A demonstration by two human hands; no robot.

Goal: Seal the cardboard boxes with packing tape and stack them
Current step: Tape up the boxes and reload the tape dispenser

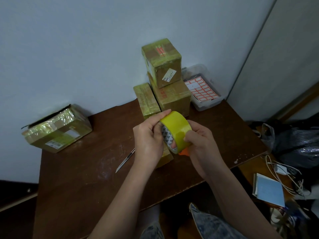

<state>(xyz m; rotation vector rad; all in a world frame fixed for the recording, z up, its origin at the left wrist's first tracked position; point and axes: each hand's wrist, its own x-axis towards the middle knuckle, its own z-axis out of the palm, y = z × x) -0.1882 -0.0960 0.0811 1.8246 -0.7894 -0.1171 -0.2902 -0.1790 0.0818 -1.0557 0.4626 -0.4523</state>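
Only the head view here, looking down at a brown table (86, 169). Progress looks decent: in the far corner there's a stack (165, 78) of two taped boxes, one on the other, with a flat taped box (146, 100) leaning beside them. Another box (57, 128) sits at the table's left edge, wrapped in tape, but one flap at its back seems to stick up, so I'd guess it's not fully sealed and it's not stacked yet. A small box (165, 157) lies right under the hands, mostly hidden, so I can't tell how sealed it is. My read: those two are what's left.

The tape roll (176, 130) is held up over the table between both hands, above that small box. The left hand (148, 137) grips the roll's near side with fingers curled round the rim, thumb along the top. The right hand (200, 142) pinches the roll's outer face, thumb pressing on the tape, probably hunting for the loose end. Both forearms reach in from below, hands close together.

A cutter (124, 161) lies on the table just left of the hands, and a plastic tub (207, 102) with a label sheet sits beside the stack.
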